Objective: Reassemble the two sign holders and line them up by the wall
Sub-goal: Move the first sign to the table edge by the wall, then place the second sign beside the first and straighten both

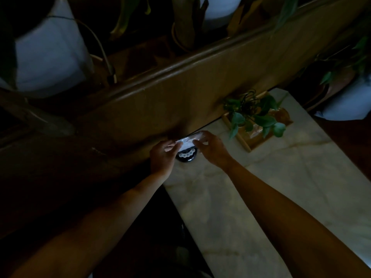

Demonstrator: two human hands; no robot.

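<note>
Both bare forearms reach up to mid-frame, where the left hand [162, 155] and right hand [210, 146] pinch a clear sign panel [188, 139], seemingly over its round black base [186, 157], on the marble table [271, 197] beside the wooden wall [180, 93].

Both forearms are bare to the frame edge, the hands [186, 152] without gloves.

No readable text, labels or numbers anywhere.
</note>
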